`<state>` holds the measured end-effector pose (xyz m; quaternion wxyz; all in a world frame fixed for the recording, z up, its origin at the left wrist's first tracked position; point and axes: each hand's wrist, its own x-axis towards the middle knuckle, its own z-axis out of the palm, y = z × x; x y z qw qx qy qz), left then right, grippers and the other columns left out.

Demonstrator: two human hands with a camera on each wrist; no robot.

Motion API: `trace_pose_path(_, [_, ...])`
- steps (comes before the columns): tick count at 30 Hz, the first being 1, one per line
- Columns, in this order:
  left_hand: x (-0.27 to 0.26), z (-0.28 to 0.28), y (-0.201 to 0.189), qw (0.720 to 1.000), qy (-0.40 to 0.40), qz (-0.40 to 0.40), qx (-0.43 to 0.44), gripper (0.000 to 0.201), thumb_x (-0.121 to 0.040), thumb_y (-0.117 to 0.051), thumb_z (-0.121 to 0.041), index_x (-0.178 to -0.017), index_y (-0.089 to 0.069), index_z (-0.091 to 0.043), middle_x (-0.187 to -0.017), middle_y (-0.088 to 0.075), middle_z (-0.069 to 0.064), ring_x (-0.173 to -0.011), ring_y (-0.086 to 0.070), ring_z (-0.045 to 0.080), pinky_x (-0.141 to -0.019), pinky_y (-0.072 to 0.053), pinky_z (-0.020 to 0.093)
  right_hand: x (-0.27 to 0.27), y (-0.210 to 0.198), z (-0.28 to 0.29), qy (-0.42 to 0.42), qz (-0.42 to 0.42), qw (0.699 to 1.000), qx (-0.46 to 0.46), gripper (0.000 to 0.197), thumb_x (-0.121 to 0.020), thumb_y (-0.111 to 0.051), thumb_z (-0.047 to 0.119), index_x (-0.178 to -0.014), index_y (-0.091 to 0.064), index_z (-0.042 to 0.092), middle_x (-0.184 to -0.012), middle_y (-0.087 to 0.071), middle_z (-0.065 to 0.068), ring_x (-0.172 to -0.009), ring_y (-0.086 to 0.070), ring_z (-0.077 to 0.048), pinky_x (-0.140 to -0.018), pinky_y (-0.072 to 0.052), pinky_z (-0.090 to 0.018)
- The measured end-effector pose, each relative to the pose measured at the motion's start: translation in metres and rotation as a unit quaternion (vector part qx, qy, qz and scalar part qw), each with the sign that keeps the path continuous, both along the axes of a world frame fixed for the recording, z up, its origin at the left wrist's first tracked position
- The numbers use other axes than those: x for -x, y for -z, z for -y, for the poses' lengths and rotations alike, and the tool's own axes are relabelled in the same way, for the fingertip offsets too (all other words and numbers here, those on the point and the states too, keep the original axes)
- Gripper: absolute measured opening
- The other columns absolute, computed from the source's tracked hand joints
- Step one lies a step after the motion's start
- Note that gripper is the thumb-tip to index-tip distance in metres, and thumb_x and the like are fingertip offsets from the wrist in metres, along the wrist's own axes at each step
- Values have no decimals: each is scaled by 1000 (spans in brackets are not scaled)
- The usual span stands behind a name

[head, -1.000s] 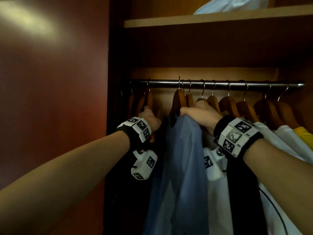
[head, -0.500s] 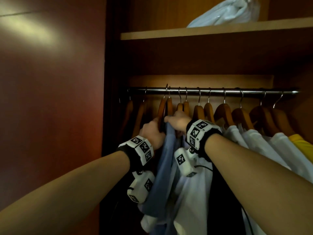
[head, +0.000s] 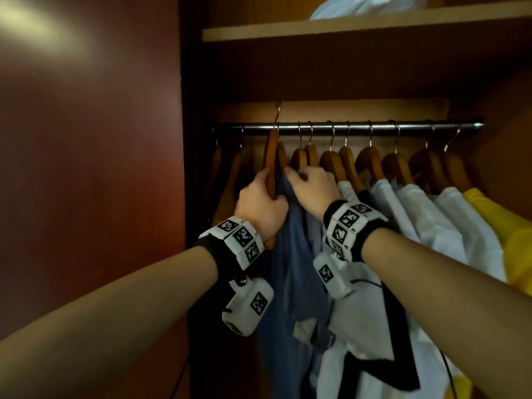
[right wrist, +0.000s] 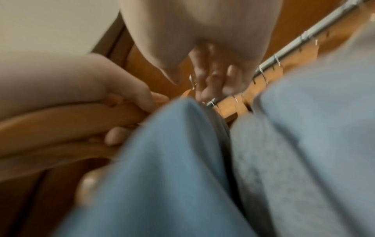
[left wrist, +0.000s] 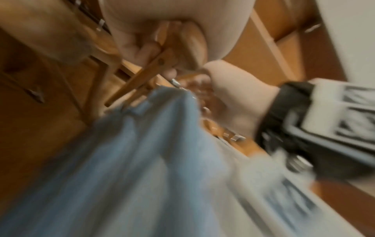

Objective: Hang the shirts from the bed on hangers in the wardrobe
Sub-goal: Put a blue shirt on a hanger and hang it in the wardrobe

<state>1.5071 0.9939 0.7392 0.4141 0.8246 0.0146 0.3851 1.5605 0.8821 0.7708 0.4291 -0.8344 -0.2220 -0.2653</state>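
Observation:
A blue shirt hangs from the wardrobe rail, left of the other shirts. My left hand grips a bare wooden hanger beside it, tilted upright, with its metal hook standing above the rail. My right hand has its fingers curled over the top of the blue shirt at its hanger's neck. The left wrist view shows my fingers wrapped round the hanger's wood, the blue shirt below. In the right wrist view the blue shirt fills the foreground.
Several white shirts and a yellow one hang on wooden hangers to the right. Bare hangers hang at the rail's left end. A shelf above carries a white bag. The dark red wardrobe door stands at left.
Both hands have come together at the left of the rail. My left hand has taken a bare hanger and lifted it, so its hook now stands above the rail.

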Motion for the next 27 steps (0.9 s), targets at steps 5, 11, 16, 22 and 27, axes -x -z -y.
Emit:
trace_pose_path(5, [51, 18, 28, 996, 82, 39, -11, 40, -77, -55, -24, -109, -31, -28, -99, -63, 8, -83, -65, 30, -74, -56, 49, 49, 4, 3, -41, -76, 996, 29, 50, -96, -50, 57, -82, -67, 12, -72, -63, -3, -68, -61, -17, -61, -44, -28])
trace_pose_path(11, [104, 12, 75, 968, 235, 52, -75, 22, -84, -46, -32, -103, -35, -26, -87, -61, 3, -79, -62, 25, -73, -51, 47, 107, 46, 15, -4, -170, 984, 50, 26, -102, -47, 33, -97, -58, 10, -86, -65, -12, -67, -60, -20, -57, -48, -30])
trace_pose_path(16, [113, 1, 92, 980, 167, 64, -85, 43, -76, -61, -17, -116, -48, -8, -113, -52, 12, -108, -50, 32, -96, -42, 48, 197, 103, 59, -8, -244, 968, 62, 20, -107, -41, 28, -105, -51, 10, -86, -66, -9, -47, -54, -6, -42, -37, -18])
trace_pose_path(22, [140, 63, 103, 953, 221, 24, -206, 62, -89, -64, -31, -140, -37, -8, -139, -48, 16, -130, -44, 34, -105, -37, 44, 300, 146, 127, -7, -303, 951, 68, 16, -106, -44, 27, -101, -53, 15, -84, -70, -1, -51, -51, -13, -43, -37, -19])
trace_pose_path(27, [208, 148, 144, 902, 289, 48, -317, 48, -91, -60, -42, -127, -47, -13, -118, -62, 13, -106, -59, 37, -83, -45, 44, 389, 187, 205, 185, -325, 923, 94, 13, -91, -67, 27, -89, -63, 15, -70, -72, 1, -63, -70, -17, -58, -56, -30])
